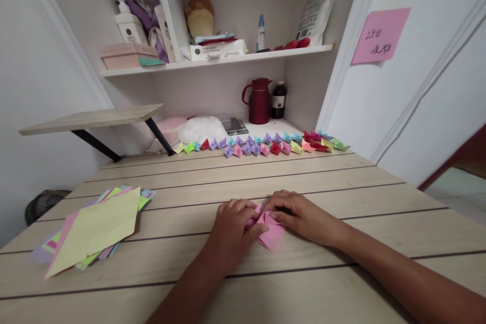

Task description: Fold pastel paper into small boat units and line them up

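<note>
A pink sheet of origami paper (274,237), partly folded, lies on the wooden table between my hands. My left hand (237,225) grips its left side, with the thumb on top of the paper. From the right, my right hand (294,212) pinches the upper right part between thumb and fingers. Both hands cover some of the folds. Small folded paper boats (266,150) in many colours stand in rows along the back of the table. A stack of coloured paper (100,228), with a pale yellow sheet on top, rests at the left.
A raised wooden stand (93,117) with black legs occupies the back left. Behind the boats, a red thermos jug (260,101) and a dark bottle (278,100) stand in the cabinet. A shelf (266,55) above holds boxes and bottles. A pink note (381,35) hangs on the right wall.
</note>
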The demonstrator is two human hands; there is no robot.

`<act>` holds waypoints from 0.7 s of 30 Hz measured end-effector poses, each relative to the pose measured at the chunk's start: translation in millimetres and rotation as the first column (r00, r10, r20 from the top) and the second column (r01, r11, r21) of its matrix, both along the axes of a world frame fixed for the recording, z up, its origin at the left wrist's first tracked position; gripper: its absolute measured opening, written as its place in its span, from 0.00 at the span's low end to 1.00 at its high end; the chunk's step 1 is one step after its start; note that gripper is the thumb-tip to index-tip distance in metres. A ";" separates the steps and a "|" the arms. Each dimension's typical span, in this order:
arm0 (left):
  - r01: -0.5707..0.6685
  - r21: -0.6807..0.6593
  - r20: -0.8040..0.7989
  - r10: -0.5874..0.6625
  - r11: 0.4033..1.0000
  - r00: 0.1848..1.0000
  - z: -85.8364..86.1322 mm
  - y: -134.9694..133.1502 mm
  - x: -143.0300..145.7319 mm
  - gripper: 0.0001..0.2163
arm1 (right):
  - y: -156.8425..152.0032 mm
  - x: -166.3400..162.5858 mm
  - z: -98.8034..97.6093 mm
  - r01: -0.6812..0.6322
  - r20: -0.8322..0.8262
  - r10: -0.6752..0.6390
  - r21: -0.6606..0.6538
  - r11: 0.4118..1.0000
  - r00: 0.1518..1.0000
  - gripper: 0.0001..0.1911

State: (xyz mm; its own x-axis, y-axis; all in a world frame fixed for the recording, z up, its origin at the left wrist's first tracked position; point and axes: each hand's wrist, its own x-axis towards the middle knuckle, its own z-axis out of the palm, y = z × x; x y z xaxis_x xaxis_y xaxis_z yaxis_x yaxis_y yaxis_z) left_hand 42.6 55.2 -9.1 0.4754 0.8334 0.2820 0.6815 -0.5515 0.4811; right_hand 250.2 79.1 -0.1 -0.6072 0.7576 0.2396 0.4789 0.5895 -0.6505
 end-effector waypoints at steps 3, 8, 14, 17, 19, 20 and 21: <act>-0.064 0.017 0.007 0.064 0.998 0.998 -3.3 4.0 5.9 0.06 | -0.3 0.1 0.9 -0.001 -0.005 0.001 0.000 1.000 1.000 0.10; -0.111 0.002 0.029 0.111 0.994 0.993 -7.5 7.4 9.3 0.03 | -1.8 3.1 4.1 -0.032 0.022 0.032 0.014 0.999 0.999 0.18; -0.081 -0.059 0.091 0.086 0.995 0.992 -8.0 9.9 5.4 0.03 | -0.9 1.3 -3.4 0.059 0.036 -0.059 0.001 0.998 0.998 0.06; -0.084 -0.073 0.105 0.091 0.994 0.990 -8.4 10.8 2.2 0.04 | -0.6 -2.2 -6.6 0.105 0.012 -0.105 -0.008 0.994 0.994 0.06; -0.111 -0.064 0.107 0.118 0.992 0.987 -9.1 10.9 0.3 0.04 | -1.1 -4.2 -7.6 0.142 0.024 -0.142 -0.001 0.990 0.990 0.08; -0.130 -0.057 0.103 0.136 0.990 0.985 -9.5 10.8 -0.4 0.04 | -1.5 -4.9 -8.2 0.160 0.041 -0.160 0.011 0.987 0.986 0.08; -0.149 -0.050 0.096 0.153 0.988 0.984 -9.8 10.6 -0.9 0.05 | -1.8 -5.5 -8.8 0.176 0.065 -0.178 0.030 0.984 0.982 0.07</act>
State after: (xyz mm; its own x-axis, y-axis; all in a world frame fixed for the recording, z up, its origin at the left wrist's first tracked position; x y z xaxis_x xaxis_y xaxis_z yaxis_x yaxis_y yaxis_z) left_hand 41.7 65.8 -18.9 0.3147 0.9057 0.2841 0.7028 -0.4235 0.5716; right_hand 244.7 77.2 -8.9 -0.4793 0.8491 0.2221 0.6193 0.5066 -0.5998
